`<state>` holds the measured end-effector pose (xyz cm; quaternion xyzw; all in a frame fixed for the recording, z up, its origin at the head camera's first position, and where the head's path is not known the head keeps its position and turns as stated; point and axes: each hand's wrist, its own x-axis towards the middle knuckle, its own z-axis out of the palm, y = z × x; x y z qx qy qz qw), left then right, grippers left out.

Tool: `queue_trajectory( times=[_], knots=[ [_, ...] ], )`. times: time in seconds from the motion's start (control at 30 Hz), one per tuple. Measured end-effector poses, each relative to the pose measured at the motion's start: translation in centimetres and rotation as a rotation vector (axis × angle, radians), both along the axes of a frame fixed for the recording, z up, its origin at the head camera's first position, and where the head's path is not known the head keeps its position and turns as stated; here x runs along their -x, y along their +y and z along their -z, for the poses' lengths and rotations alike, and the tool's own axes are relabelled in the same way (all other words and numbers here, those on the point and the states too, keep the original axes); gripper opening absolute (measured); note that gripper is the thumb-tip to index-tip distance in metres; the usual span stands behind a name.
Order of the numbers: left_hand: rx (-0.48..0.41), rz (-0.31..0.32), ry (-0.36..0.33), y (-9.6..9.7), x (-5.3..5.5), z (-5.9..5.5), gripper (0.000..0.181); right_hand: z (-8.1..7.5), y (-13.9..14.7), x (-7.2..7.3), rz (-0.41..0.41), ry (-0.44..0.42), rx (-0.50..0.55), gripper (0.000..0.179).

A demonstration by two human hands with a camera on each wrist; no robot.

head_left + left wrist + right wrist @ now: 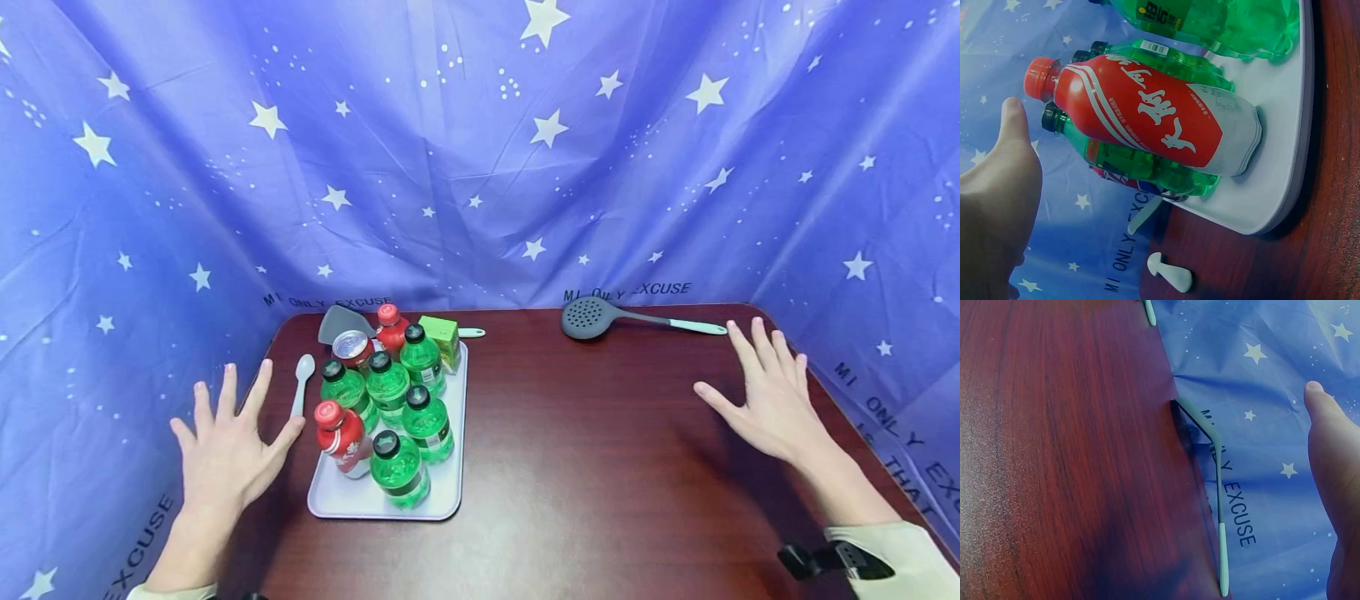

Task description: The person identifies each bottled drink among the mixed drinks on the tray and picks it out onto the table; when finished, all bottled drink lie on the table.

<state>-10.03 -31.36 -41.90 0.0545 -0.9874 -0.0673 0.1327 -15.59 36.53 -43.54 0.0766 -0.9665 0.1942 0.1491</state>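
My left hand (225,454) hovers with fingers spread at the left of the table, holding nothing. Beside it lie a pale spoon (302,379) and a white tray (330,502) crowded with upright drinks. On the tray are several green bottles (400,475) with black caps, two red-capped bottles, the nearer red bottle (1147,112) filling the left wrist view, a can (352,348) and a green carton (441,337). Over the right side my right hand (776,408), fingers apart, also holds nothing. Nearest to it is a slotted skimmer (588,318) with a mint handle (1224,559).
A grey spatula (345,323) lies behind the tray, its pale handle end (471,332) showing past the carton. Brown tabletop (570,467) stretches between the tray and my right hand. A blue star-patterned cloth (480,167) hangs around the back and sides of the table.
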Motion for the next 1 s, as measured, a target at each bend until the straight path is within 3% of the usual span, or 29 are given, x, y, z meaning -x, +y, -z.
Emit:
queue_trajectory(
  times=[0.17, 0.33, 0.53, 0.77, 0.87, 1.0],
  knots=[
    [-0.051, 0.026, 0.018, 0.0, 0.0, 0.1, 0.087, -0.2, -0.3, 0.5, -0.018, 0.001, 0.024, 0.099],
    [-0.239, 0.072, 0.08, -0.4, -0.7, 0.6, 0.073, -1.1, -2.3, 1.6, -0.088, 0.02, 0.104, 0.094],
    [-0.418, 0.058, 0.117, 0.1, -2.3, 2.5, 0.057, -2.9, -6.9, 3.0, -0.17, 0.061, 0.209, 0.085],
    [-0.495, 0.036, 0.11, 0.9, -4.1, 5.2, 0.052, -4.1, -13.4, 4.1, -0.265, 0.127, 0.322, 0.072],
    [-0.511, 0.06, 0.099, 1.3, -4.5, 6.3, 0.059, -4.1, -16.4, 4.3, -0.346, 0.139, 0.409, 0.067],
    [-0.498, 0.095, 0.135, 1.5, -4.9, 7.5, 0.073, -3.8, -20.7, 4.3, -0.475, 0.091, 0.527, 0.066]
  ],
)
